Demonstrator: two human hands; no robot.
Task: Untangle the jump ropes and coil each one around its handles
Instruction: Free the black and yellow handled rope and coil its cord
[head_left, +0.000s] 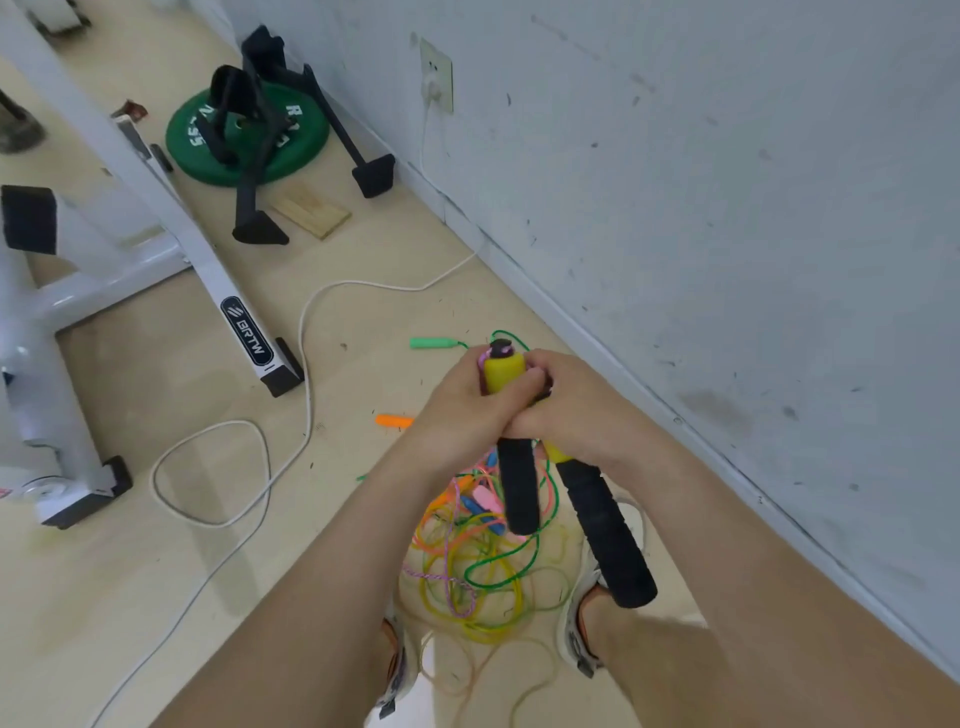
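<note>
You are holding 2 jump rope handles together in front of you, with both hands clamped around their upper parts and pressing against each other. Your left hand (460, 402) is curling around the yellow foam end (503, 372) of one handle, and your right hand (574, 410) is wrapping its fingers over the same bundle from the other side. A thin pink cord is showing at the top of that yellow end. The 2 black grips are hanging below your hands: the left black grip (517, 491) is pointing almost straight down, and the right black grip (605, 535) is angling away toward the wall. Beneath them, the tangled pile of ropes (483, 566) is lying on the floor between your feet, with yellow, green, orange and pink strands looping over each other. A green handle (431, 343) is lying just beyond your hands, and an orange handle (394, 421) is lying to their left. A white cable (306, 364) is snaking across the floor near a white machine frame (171, 208).
</note>
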